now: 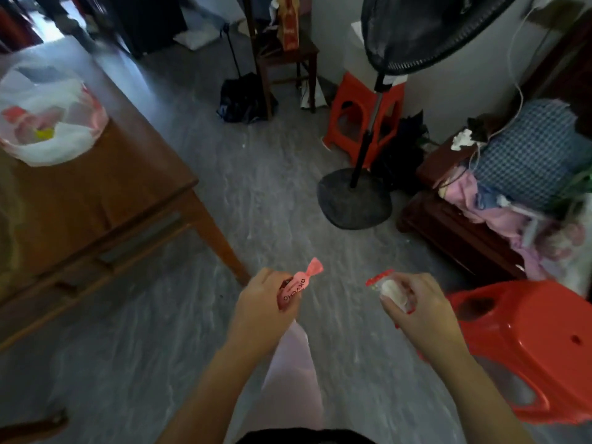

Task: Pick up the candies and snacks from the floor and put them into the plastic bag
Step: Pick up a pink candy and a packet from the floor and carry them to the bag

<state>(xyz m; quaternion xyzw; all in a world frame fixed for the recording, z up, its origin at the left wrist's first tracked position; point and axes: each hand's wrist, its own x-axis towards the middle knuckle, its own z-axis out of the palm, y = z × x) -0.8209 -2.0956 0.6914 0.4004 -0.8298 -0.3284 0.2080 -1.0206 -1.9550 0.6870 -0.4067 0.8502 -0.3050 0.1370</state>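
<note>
Upper left of the frame, the bag (75, 145) is seen slumped open on the table (121, 187). Lower centre, a pink candy (296, 285) is pinched in the curled left hand (259, 310). Just right of it, a clear-wrapped white snack (392, 290) is gripped by the right hand (423, 310). Both are judged light, crinkly and slippery, and best held by the body rather than the twisted ends.

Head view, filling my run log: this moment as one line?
left hand: grips pink candy | right hand: grips white snack | plastic bag: on wooden table
</note>
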